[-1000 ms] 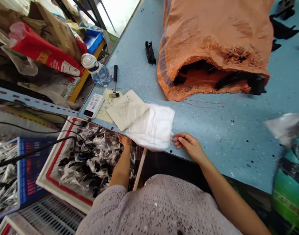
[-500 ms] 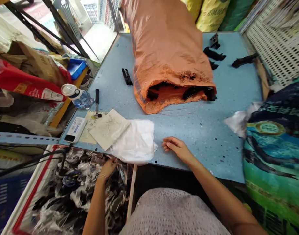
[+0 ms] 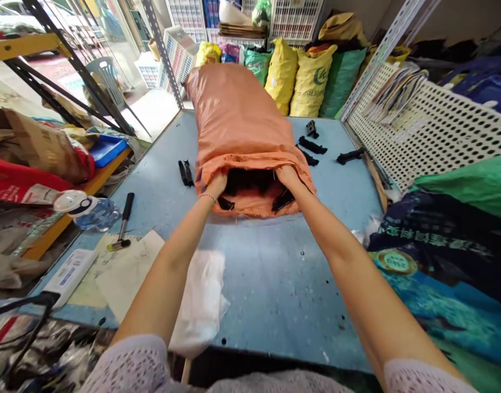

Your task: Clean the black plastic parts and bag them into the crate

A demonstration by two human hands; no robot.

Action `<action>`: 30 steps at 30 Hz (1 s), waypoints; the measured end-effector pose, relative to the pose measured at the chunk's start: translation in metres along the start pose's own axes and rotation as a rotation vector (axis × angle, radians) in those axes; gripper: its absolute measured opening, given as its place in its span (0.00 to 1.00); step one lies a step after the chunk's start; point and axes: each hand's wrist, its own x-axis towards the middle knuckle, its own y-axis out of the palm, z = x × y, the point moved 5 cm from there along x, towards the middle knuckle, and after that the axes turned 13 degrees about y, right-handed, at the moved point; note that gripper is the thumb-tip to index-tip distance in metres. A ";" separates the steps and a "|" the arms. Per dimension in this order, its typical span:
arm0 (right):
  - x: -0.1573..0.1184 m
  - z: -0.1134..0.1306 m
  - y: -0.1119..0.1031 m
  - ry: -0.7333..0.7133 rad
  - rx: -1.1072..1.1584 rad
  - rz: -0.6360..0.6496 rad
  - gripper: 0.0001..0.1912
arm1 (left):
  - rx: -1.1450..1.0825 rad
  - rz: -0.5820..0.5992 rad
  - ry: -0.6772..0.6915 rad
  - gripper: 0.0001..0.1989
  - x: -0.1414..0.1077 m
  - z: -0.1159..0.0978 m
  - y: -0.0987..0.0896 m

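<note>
A large orange woven sack [image 3: 242,120] lies on the blue table [image 3: 266,284], its mouth held open toward me. Dark parts show inside it. My left hand [image 3: 218,183] grips the left side of the sack's upper rim, its fingertips hidden under the fabric. At the right side of the same rim, my right hand [image 3: 286,176] is closed on the fabric, fingers partly inside. Black plastic parts lie on both sides of the sack, one pair [image 3: 186,173] at the left and others [image 3: 312,145] at the right.
A hammer [image 3: 125,218], a water bottle [image 3: 88,210], a white power strip [image 3: 72,273], paper sheets [image 3: 125,273] and white plastic bags [image 3: 203,289] lie at the left. A filled blue-green sack [image 3: 434,262] borders the right edge. Yellow sacks [image 3: 281,76] stand behind.
Both hands have moved forward to the sack's mouth, the left from the bin below the table, the right from the table's front. The rim is now lifted wider. The view has tilted up.
</note>
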 end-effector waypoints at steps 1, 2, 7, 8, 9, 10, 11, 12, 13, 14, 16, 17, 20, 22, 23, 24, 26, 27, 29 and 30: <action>0.013 -0.002 -0.002 -0.017 -0.008 0.010 0.26 | 0.019 -0.017 -0.006 0.24 0.021 0.008 0.002; 0.023 -0.003 -0.003 -0.031 -0.025 0.012 0.26 | 0.058 -0.030 -0.018 0.25 0.036 0.015 0.004; 0.045 0.003 0.022 -0.014 -0.106 0.009 0.29 | 0.318 0.085 -0.041 0.33 0.053 0.029 0.025; 0.045 0.005 0.029 -0.009 -0.123 0.024 0.29 | 0.342 0.145 -0.039 0.35 0.048 0.028 0.030; 0.043 0.007 0.034 -0.008 -0.142 0.044 0.30 | 0.360 0.203 -0.040 0.37 0.040 0.026 0.033; 0.040 0.008 0.038 -0.009 -0.158 0.069 0.32 | 0.374 0.256 -0.042 0.39 0.031 0.024 0.034; 0.034 0.007 0.041 -0.008 -0.170 0.094 0.33 | 0.383 0.305 -0.043 0.40 0.019 0.021 0.033; 0.027 0.007 0.042 -0.006 -0.183 0.111 0.34 | 0.391 0.343 -0.040 0.41 0.007 0.018 0.031; 0.018 0.006 0.041 -0.008 -0.203 0.113 0.34 | 0.397 0.374 -0.028 0.41 -0.006 0.014 0.029; 0.006 0.005 0.040 -0.016 -0.232 0.103 0.34 | 0.399 0.406 -0.007 0.40 -0.020 0.009 0.027; -0.023 0.004 0.035 -0.050 -0.327 0.059 0.32 | 0.402 0.438 0.047 0.37 -0.046 -0.004 0.023; -0.040 0.004 0.033 -0.071 -0.382 0.035 0.32 | 0.409 0.428 0.077 0.36 -0.057 -0.012 0.022; -0.097 0.002 0.031 -0.106 -0.499 0.022 0.30 | 0.426 0.368 0.163 0.33 -0.090 -0.038 0.025; -0.133 -0.001 0.030 -0.130 -0.528 0.033 0.29 | 0.400 0.361 0.231 0.30 -0.113 -0.057 0.034; -0.150 -0.004 0.029 -0.149 -0.532 0.039 0.29 | 0.374 0.368 0.266 0.28 -0.126 -0.066 0.040; -0.164 -0.007 0.027 -0.170 -0.533 0.045 0.28 | 0.340 0.378 0.295 0.27 -0.140 -0.073 0.046; -0.188 -0.014 0.021 -0.216 -0.535 0.070 0.26 | 0.251 0.394 0.320 0.24 -0.165 -0.083 0.056; -0.198 -0.019 0.017 -0.232 -0.536 0.086 0.26 | 0.198 0.396 0.319 0.24 -0.176 -0.085 0.059; -0.216 -0.027 0.006 -0.243 -0.528 0.099 0.27 | 0.087 0.375 0.310 0.25 -0.194 -0.085 0.059; -0.226 -0.029 -0.002 -0.233 -0.514 0.083 0.29 | 0.042 0.347 0.308 0.25 -0.201 -0.085 0.054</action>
